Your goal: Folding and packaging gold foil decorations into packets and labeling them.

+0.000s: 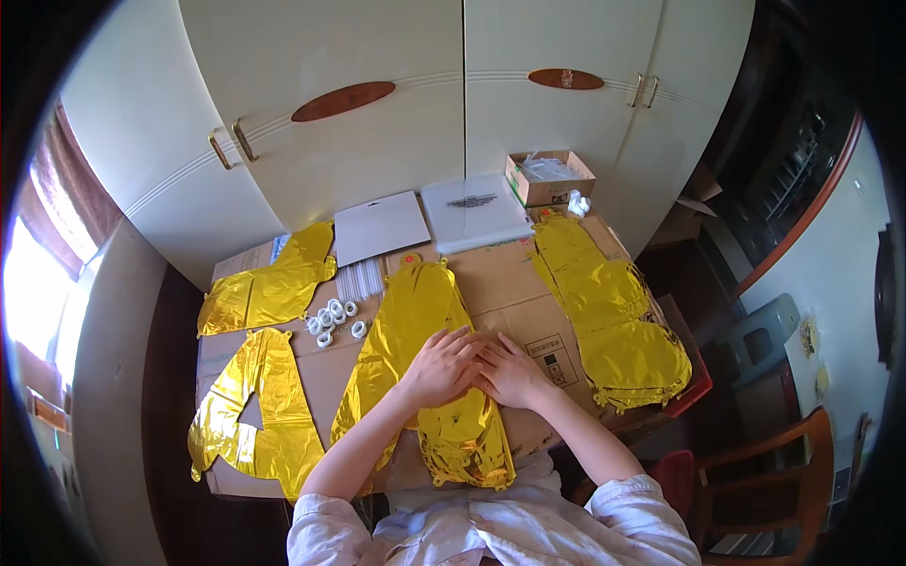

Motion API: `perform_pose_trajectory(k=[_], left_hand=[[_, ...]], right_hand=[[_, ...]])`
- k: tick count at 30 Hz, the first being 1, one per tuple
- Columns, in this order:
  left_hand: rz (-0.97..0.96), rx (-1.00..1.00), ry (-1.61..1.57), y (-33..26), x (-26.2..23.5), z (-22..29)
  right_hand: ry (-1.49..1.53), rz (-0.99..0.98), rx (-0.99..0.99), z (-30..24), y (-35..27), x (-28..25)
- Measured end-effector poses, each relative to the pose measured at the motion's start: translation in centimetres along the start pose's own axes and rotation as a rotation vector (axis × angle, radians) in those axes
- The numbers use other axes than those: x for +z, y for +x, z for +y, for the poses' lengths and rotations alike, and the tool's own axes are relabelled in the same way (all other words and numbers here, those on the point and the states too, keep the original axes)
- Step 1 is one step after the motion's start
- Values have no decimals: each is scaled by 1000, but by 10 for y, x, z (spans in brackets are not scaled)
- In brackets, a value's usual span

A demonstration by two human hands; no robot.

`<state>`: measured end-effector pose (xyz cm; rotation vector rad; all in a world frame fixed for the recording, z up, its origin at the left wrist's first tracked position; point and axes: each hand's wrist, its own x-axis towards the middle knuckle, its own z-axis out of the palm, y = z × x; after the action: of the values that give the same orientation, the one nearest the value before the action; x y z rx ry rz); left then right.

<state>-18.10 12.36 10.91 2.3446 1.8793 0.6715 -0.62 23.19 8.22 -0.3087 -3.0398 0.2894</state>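
Observation:
A flat, uninflated gold foil balloon (pixel 412 321) lies in the middle of a table covered with brown cardboard (pixel 514 292). My left hand (pixel 442 366) rests palm down on its lower part, fingers spread. My right hand (pixel 510 374) lies flat beside it, fingertips touching the left hand and the foil's edge. Neither hand grips anything. More gold foil balloons lie around: one at the right (pixel 613 316), one at the upper left (pixel 269 288) and one at the lower left (pixel 260 415).
Several small white tape rolls (pixel 332 321) and a bundle of white sticks (pixel 360 279) sit left of centre. Two white flat boards (pixel 429 222) and an open cardboard box (pixel 549 176) stand at the back against cream cupboard doors. A wooden chair (pixel 769 472) stands at the right.

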Motion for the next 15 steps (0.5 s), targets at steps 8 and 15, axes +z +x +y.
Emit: perform_pose_trajectory(k=[8, 15], left_hand=[[-71, -126, 73, 20, 19, -26], [-76, -187, 113, 30, 16, -34]], right_hand=[[5, 97, -27, 3, -2, 11], [5, 151, -42, 3, -3, 15]])
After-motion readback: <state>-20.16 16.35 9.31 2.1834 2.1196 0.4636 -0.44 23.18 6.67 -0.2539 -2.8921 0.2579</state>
